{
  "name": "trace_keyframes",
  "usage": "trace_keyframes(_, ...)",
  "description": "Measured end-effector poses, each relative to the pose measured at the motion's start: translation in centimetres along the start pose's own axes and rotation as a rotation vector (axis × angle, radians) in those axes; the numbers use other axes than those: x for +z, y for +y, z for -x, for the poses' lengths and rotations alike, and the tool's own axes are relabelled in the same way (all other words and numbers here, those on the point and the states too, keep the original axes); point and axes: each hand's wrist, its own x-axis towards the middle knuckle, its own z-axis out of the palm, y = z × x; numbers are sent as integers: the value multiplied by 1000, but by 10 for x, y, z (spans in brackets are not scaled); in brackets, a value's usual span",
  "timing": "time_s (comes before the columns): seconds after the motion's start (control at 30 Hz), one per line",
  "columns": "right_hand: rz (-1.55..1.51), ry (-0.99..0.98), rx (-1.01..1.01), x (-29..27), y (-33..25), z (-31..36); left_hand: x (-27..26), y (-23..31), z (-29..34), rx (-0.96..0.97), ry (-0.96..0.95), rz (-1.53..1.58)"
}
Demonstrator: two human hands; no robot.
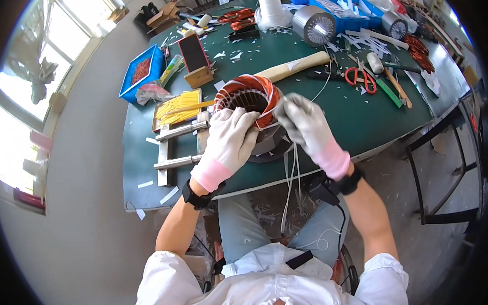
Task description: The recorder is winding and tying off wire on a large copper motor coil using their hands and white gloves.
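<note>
A motor stator [264, 143] stands at the table's near edge with its open bore facing up. Its ring of copper winding [247, 82] is wrapped with white lacing. My left hand [230, 132], in a white glove with a pink cuff, has its fingers bent over the ring's near left rim. Beside the ring's right side is my right hand [302, 115], gloved alike, its fingers curled together and slightly blurred. A thin white cord [324, 85] runs from the table down to these fingers. White strands [290, 186] hang below the stator over the table edge.
Left of the stator lie metal bars [182, 161] and a tray of yellow strips [179, 107]. Behind it rests a wooden mallet handle [295, 66]. Red-handled scissors [361, 79] lie to the right. A phone on a stand [194, 53], a blue bin [140, 74] and a cord spool [271, 9] stand farther back.
</note>
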Motion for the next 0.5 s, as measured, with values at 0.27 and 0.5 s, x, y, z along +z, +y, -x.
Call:
trace_keyframes(0.27,1619,762,-121,-60,6,20,-2,-3,-10,-105,-78,-6)
trace_keyframes(0.5,1035,441,-564,8,39,46,0,-6,-23,70,-84,-71)
